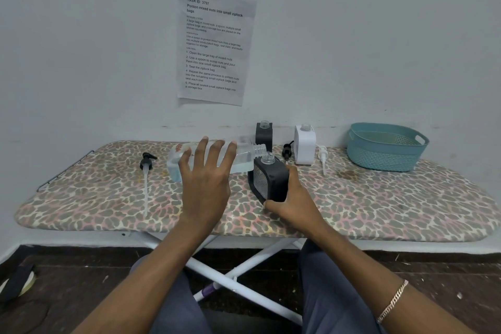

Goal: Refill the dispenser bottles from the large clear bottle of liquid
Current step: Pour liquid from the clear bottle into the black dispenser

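**Head view, read from left to right.** On the ironing board (pixel 379 206), far left, a black pump head (pixel 146 163) lies with its dip tube pointing toward the near edge.

Next we find the large clear bottle (pixel 244 158), lying almost level. Its long axis runs left to right, base to the left and open neck to the right, with liquid pooled along its lower side. The left hand (pixel 206 179) lies across its near face, back of the hand toward us, fingers straight and spread apart. We cannot tell how the palm bears on it.

The bottle's mouth sits just above and left of the open neck of the near black dispenser bottle (pixel 271 179), which leans leftward to meet it. The right hand (pixel 295 203) clamps that bottle low down, thumb on the near bottom edge and fingers curled round its right side.

No stream shows between the two mouths. We judge that pouring turns on dipping the neck end over the opening, which is work for the left hand.

By the wall stand a far black dispenser bottle (pixel 264 134) and a white dispenser bottle (pixel 305 144), both uncapped. A black pump (pixel 286 150) lies between them and a white pump (pixel 322 156) just right of the white one. A teal basket (pixel 387 149) closes the row.
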The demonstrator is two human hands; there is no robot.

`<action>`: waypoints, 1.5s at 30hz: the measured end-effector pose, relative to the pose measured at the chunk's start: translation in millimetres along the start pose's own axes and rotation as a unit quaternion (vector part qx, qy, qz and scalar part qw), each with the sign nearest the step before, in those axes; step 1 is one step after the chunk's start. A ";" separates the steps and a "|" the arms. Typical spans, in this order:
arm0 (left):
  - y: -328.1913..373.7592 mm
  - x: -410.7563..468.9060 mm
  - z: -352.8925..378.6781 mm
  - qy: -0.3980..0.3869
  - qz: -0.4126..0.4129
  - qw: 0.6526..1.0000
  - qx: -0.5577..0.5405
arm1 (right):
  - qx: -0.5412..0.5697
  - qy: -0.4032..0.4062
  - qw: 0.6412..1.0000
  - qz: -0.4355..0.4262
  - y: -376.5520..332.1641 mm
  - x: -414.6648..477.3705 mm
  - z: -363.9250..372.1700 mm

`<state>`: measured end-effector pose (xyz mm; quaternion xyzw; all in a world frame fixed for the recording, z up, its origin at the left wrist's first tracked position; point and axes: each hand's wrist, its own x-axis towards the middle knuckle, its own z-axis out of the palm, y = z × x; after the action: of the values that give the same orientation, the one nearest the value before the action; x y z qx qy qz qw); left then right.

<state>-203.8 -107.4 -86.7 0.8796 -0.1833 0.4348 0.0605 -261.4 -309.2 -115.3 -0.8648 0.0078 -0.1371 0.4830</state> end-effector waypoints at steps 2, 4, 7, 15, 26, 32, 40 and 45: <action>0.2 -0.2 -0.4 0.005 0.002 1.000 0.001 | -0.008 0.005 1.000 -0.003 1.6 1.0 0.9; 0.2 -0.2 -0.7 0.005 0.002 1.000 -0.001 | -0.010 0.005 1.000 -0.004 2.9 1.7 1.3; 0.6 -0.3 -0.8 0.001 0.000 1.000 -0.002 | -0.011 0.003 1.000 -0.004 3.0 1.8 0.9; 0.1 -0.3 -0.5 0.002 0.002 1.000 0.001 | -0.011 0.004 1.000 -0.009 1.9 1.0 0.5; 0.9 0.0 -0.6 -0.001 0.001 1.000 -0.001 | -0.006 0.005 1.000 -0.007 3.3 1.7 1.2; 0.8 -0.3 0.1 0.001 0.002 1.000 -0.002 | -0.004 0.005 1.000 -0.008 2.7 1.0 0.8; 0.6 -0.1 0.5 0.002 0.001 1.000 -0.005 | 0.007 0.003 1.000 -0.003 3.1 1.7 1.1; 0.7 0.0 0.4 0.004 0.002 1.000 -0.004 | 0.002 0.001 1.000 0.000 3.3 1.9 1.2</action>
<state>-203.7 -108.2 -87.0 0.8774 -0.1867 0.4373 0.0641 -258.9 -310.2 -118.1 -0.8638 0.0077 -0.1384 0.4844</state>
